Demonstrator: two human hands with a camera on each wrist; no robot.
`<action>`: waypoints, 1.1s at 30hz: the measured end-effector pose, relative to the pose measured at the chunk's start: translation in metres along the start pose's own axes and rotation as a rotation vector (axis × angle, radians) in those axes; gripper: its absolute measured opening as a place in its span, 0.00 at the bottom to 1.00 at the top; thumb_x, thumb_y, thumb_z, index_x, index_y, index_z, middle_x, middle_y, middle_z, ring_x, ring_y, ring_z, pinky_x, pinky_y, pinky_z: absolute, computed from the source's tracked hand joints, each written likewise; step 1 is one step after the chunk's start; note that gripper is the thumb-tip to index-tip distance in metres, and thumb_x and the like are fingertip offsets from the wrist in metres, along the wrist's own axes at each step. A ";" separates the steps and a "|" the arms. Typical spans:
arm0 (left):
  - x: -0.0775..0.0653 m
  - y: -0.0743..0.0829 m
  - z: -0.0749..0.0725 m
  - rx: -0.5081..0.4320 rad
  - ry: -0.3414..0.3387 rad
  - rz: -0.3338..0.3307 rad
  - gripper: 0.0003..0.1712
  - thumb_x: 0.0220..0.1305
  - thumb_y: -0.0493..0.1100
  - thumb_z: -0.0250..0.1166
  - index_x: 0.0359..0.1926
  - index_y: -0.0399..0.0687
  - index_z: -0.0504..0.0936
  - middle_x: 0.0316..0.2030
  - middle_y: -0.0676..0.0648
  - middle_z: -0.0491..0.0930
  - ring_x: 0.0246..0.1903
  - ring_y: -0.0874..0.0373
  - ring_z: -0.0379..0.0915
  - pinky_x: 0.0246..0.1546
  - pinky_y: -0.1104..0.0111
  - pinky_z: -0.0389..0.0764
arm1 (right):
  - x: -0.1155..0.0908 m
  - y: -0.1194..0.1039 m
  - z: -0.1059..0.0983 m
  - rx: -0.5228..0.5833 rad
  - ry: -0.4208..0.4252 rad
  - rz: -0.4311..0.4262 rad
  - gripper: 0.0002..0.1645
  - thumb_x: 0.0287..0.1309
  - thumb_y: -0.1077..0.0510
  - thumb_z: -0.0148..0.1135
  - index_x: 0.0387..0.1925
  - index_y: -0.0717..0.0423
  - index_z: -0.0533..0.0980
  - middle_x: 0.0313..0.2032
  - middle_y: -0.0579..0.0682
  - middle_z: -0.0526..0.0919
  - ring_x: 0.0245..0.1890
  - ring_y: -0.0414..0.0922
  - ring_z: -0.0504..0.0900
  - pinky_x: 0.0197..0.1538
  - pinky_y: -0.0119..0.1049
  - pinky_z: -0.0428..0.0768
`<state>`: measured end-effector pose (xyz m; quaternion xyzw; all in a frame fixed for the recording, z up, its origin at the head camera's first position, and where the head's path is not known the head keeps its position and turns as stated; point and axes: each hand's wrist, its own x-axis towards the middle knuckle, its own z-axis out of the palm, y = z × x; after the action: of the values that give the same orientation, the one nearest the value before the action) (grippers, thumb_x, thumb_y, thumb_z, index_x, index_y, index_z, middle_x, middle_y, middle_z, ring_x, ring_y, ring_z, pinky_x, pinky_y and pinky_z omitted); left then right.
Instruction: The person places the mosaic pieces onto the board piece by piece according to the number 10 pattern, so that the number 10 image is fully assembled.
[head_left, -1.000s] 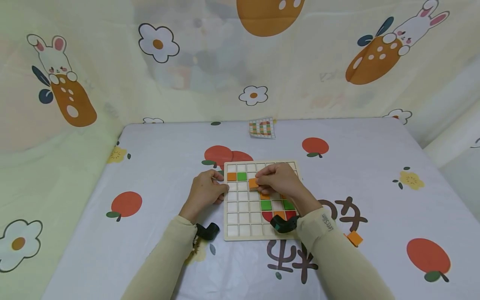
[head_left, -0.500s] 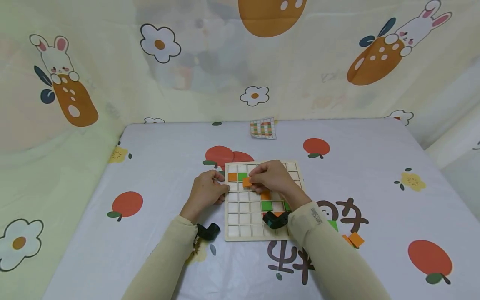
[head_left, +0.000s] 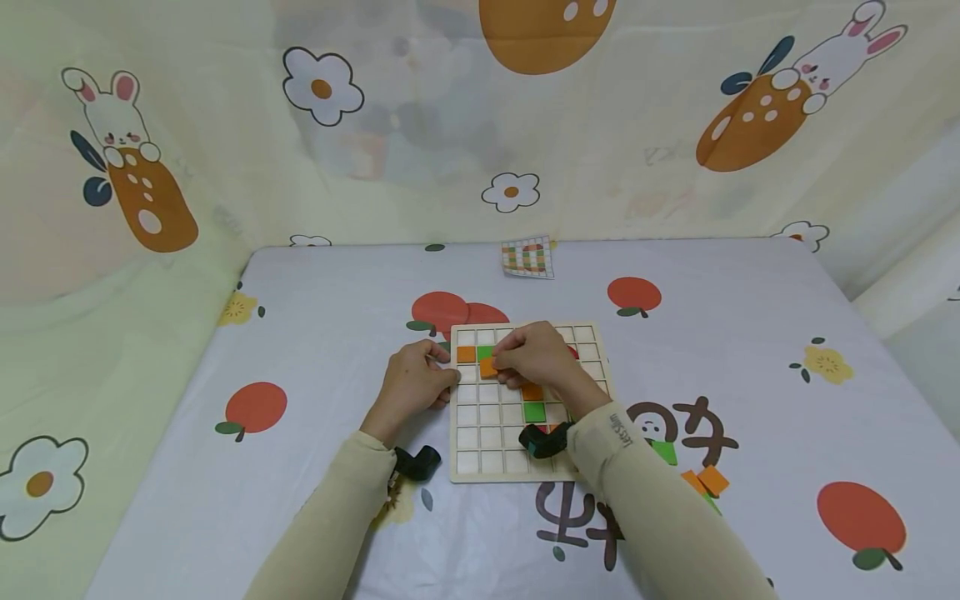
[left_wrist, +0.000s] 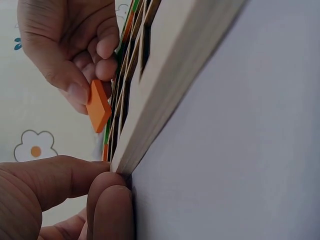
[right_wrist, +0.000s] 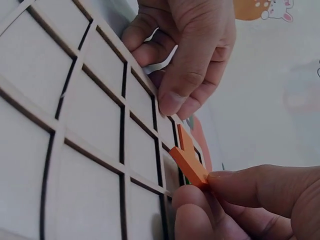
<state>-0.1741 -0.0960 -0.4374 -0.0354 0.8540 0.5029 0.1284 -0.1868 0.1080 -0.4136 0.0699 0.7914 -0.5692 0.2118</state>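
A wooden grid board (head_left: pixel 477 460) lies on the table, with square compartments and a pale raised frame. My left hand (head_left: pixel 409 380) holds its left edge, thumb on the rim and fingers against the side. My right hand (head_left: pixel 542 357) pinches an orange square tile (left_wrist: pixel 99 106) between thumb and fingers, tilted close over the upper left cells. In the head view an orange tile (head_left: pixel 466 354) and a green tile (head_left: pixel 485 352) sit in the row just above it. Another orange tile (head_left: pixel 532 392) and a green tile (head_left: pixel 534 412) lie further down the board. The right arm hides part of the board.
Loose orange tiles (head_left: pixel 713 482) and a green tile (head_left: pixel 664 452) lie right of the board. A small card with a coloured grid pattern (head_left: pixel 527 257) is at the back of the table. Patterned cloth (head_left: pixel 420 150) hangs behind the table.
My right hand has moved left with the orange tile, from the third column to near the second, below the green tile. The left hand has stayed on the board's edge.
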 end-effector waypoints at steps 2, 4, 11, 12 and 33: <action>0.000 0.000 0.000 -0.004 0.000 0.002 0.13 0.61 0.37 0.73 0.44 0.39 0.81 0.25 0.45 0.82 0.16 0.59 0.79 0.21 0.69 0.85 | 0.001 0.001 0.001 -0.010 0.002 -0.004 0.07 0.64 0.65 0.69 0.42 0.64 0.85 0.31 0.57 0.88 0.25 0.44 0.86 0.34 0.34 0.88; 0.000 0.000 0.000 -0.007 -0.001 0.003 0.13 0.61 0.37 0.73 0.44 0.39 0.81 0.25 0.45 0.82 0.16 0.59 0.79 0.21 0.69 0.85 | 0.001 0.001 0.002 -0.020 0.005 -0.008 0.07 0.64 0.65 0.70 0.42 0.64 0.85 0.31 0.57 0.88 0.25 0.44 0.86 0.33 0.34 0.88; 0.000 -0.001 0.000 0.001 -0.002 -0.001 0.13 0.61 0.37 0.73 0.44 0.39 0.81 0.25 0.45 0.82 0.17 0.58 0.80 0.21 0.69 0.85 | 0.002 0.003 0.002 -0.041 0.013 -0.025 0.06 0.64 0.64 0.70 0.41 0.64 0.85 0.31 0.57 0.88 0.25 0.44 0.85 0.32 0.34 0.88; 0.000 -0.001 0.000 0.002 -0.002 -0.001 0.13 0.61 0.38 0.73 0.44 0.39 0.81 0.25 0.45 0.82 0.17 0.58 0.80 0.21 0.69 0.85 | 0.002 0.003 0.003 -0.042 0.013 -0.027 0.06 0.64 0.64 0.70 0.41 0.64 0.85 0.31 0.57 0.88 0.25 0.44 0.85 0.32 0.34 0.88; -0.001 0.001 -0.001 0.009 -0.004 0.009 0.12 0.61 0.37 0.72 0.44 0.38 0.81 0.24 0.45 0.82 0.16 0.59 0.79 0.20 0.69 0.84 | 0.003 0.004 0.005 -0.059 0.045 -0.019 0.06 0.63 0.64 0.71 0.40 0.62 0.85 0.31 0.56 0.88 0.24 0.44 0.85 0.31 0.33 0.87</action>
<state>-0.1738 -0.0961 -0.4358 -0.0298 0.8562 0.4997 0.1279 -0.1862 0.1042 -0.4199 0.0691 0.8131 -0.5457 0.1904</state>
